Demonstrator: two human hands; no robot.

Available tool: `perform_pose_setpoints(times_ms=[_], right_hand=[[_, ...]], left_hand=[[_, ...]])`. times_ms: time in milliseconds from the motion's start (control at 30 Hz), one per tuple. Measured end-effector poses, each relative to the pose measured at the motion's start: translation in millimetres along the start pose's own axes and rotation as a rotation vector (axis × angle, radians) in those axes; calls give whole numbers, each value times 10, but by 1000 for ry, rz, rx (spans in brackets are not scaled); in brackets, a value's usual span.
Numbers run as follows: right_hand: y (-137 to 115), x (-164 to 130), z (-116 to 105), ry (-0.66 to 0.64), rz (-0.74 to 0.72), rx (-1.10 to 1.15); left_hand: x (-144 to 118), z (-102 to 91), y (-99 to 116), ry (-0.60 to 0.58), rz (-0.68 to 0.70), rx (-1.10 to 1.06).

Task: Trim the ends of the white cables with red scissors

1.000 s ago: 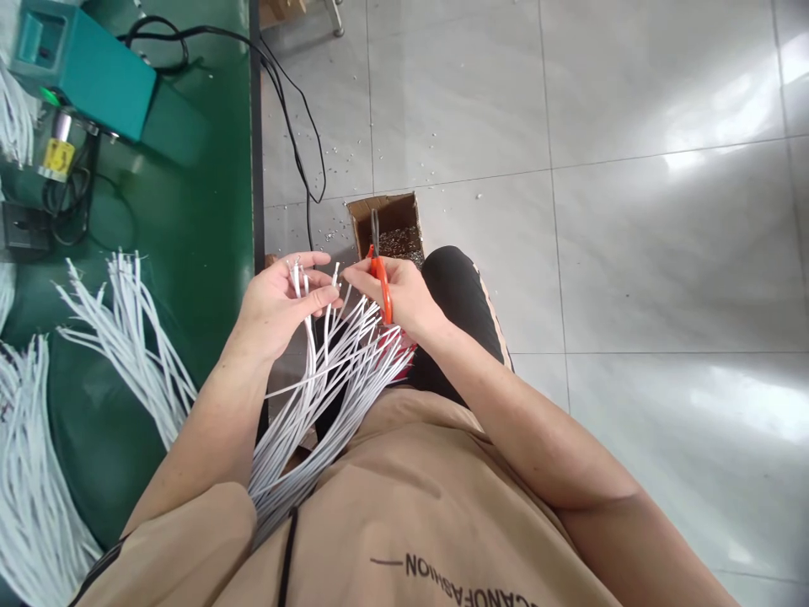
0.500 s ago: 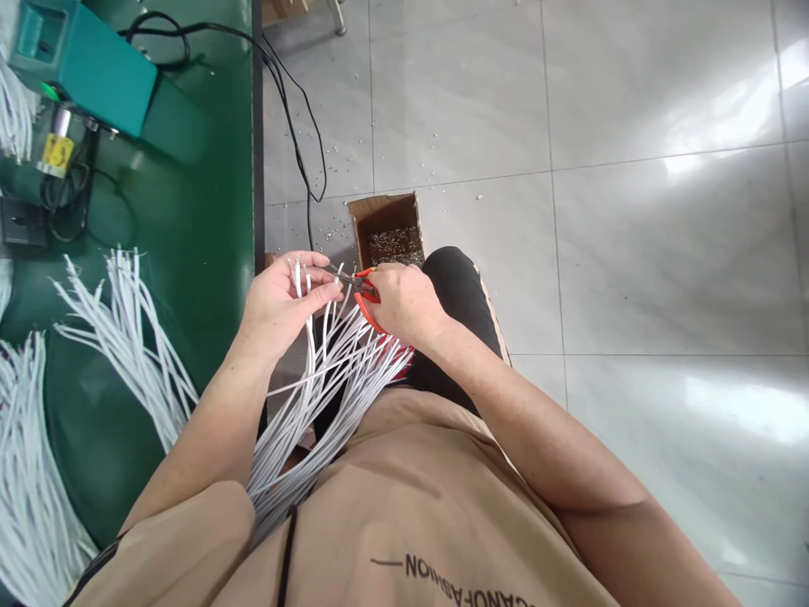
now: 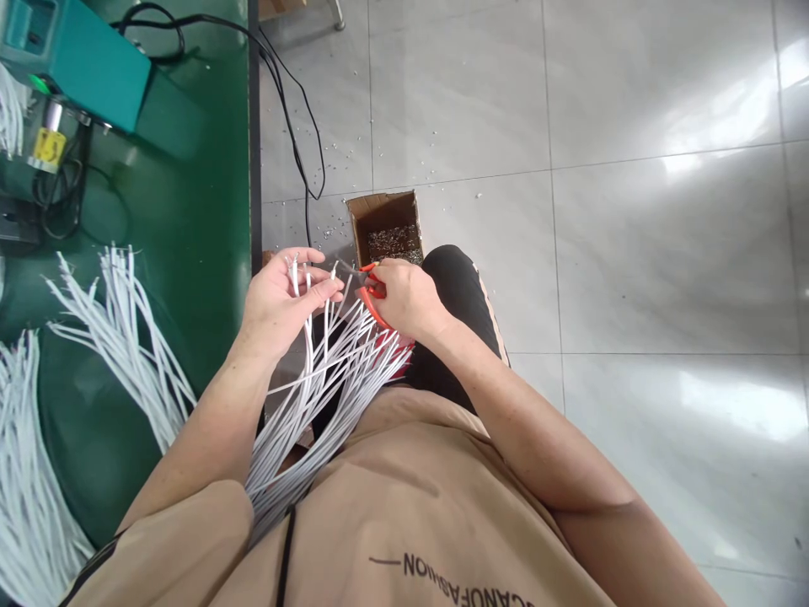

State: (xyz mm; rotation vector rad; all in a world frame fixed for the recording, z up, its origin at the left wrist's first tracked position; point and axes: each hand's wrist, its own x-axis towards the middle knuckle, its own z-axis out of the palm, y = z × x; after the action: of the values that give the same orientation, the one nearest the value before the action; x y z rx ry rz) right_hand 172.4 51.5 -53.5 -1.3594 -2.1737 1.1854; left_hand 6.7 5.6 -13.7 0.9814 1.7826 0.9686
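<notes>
Left hand (image 3: 278, 299): fingers curled, thumb and forefinger pinching the upper ends of a few white wires (image 3: 329, 362).
Right hand (image 3: 404, 295): closed round the orange handles of the scissors (image 3: 367, 287); blade tips point left at the wire ends, too small to tell whether they are parted.
White wires: a loose bundle fanning from the lap up to both hands, between the forearms.
Cardboard box (image 3: 387, 223): on the floor just beyond the hands, open, holding small dark and silvery offcuts.
Green table (image 3: 190, 253): to the left, bearing more white wires (image 3: 120, 329) in heaps.
Teal machine (image 3: 76, 59): far left corner of the table, with a yellow label, unreadable.
Black cable (image 3: 297, 143): trails from table to floor.
Shirt (image 3: 410, 506): tan, print seen upside down, partly cut off, reading "CANOFASHION".
</notes>
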Motion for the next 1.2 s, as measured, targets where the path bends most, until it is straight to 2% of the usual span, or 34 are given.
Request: perform_pose_setpoints(times_ms=[100, 200, 300, 400, 567, 667, 800, 933, 1067, 1133, 1200], right_hand=[[-56, 30, -11, 8, 130, 482], [-171, 42, -34, -12, 187, 900], [-244, 39, -47, 1, 244, 1036], [-243, 37, -21, -19, 258, 1110], [-232, 48, 47, -62, 266, 1277], [-262, 49, 25, -61, 280, 1268], [-300, 28, -37, 67, 322, 1098], [-285, 22, -6, 57, 277, 1028], [-177, 63, 92, 77, 297, 934], [-117, 79, 118, 143, 314, 827], [-88, 79, 115, 240, 273, 741]], left_hand=[[-21, 5, 3, 19, 23, 34], [-51, 17, 25, 35, 50, 105], [-66, 25, 48, 55, 55, 169], [-56, 29, 45, 42, 41, 141], [-14, 19, 10, -118, -40, -53], [8, 3, 2, -153, -66, -113], [32, -7, -25, -67, -16, -86], [36, -2, -46, -43, 6, -84], [12, -25, -14, -118, -29, -115], [-3, -51, 22, -166, -68, -118], [-19, -74, 65, -233, -120, -128]])
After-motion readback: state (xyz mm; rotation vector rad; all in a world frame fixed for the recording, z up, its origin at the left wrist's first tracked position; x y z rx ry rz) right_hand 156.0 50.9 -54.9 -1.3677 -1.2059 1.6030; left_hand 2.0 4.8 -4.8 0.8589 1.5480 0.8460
